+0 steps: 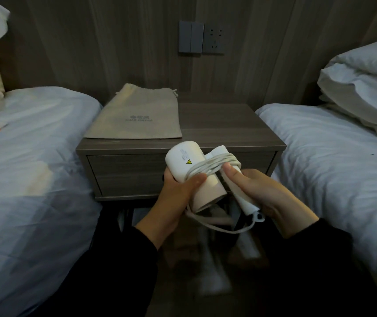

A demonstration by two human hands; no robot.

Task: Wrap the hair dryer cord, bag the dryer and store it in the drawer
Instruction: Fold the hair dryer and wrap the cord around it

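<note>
I hold a white hair dryer [184, 160] in front of the nightstand. My left hand [178, 193] grips its barrel from below, thumb across it. My right hand [263, 191] is closed on the folded handle [240, 195], thumb pressing the white cord [215, 164] that is wound several times around barrel and handle. A loose loop of cord [224, 227] hangs under the dryer. A beige drawstring bag [137, 115] lies flat on the left of the nightstand top. The drawer [128, 172] below it is closed.
The grey wooden nightstand [228, 126] stands between two beds with white sheets, one at the left [29, 145] and one at the right [334, 161]. Pillows [366, 83] are piled at the right. A wall switch and socket [201, 37] sit above the nightstand.
</note>
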